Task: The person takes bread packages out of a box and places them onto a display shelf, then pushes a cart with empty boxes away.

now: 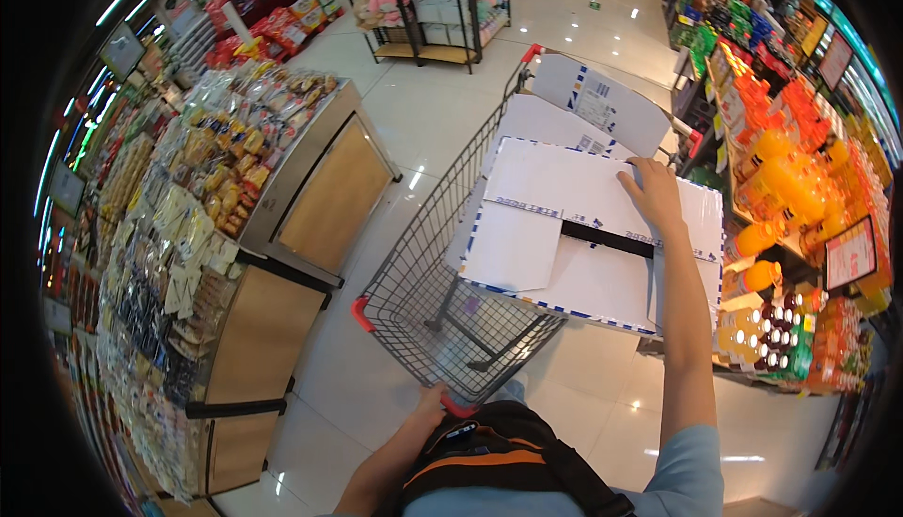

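Note:
A wire shopping cart (432, 228) with red corner bumpers stands before me. My left hand (429, 407) grips its near end beside a red bumper. Across the cart's right side lies a white cardboard box (536, 171) with a blue-striped border and blue print. Its top flaps leave a dark gap between them. My right hand (655, 196) rests on the box, fingertips curled at its far edge. Behind it, more white cardboard (600, 104), bearing a label, leans towards the far end of the cart. The cart's near-left wire bottom (458, 333) shows through the mesh.
At left stands a wood-panelled display (335, 196) heaped with packaged snacks. Shelves of orange juice bottles (783, 182) run close along the right, with small bottles (762, 333) lower down. A black rack (437, 9) stands ahead on the tiled floor (381, 104). I wear a black waist bag (487, 446).

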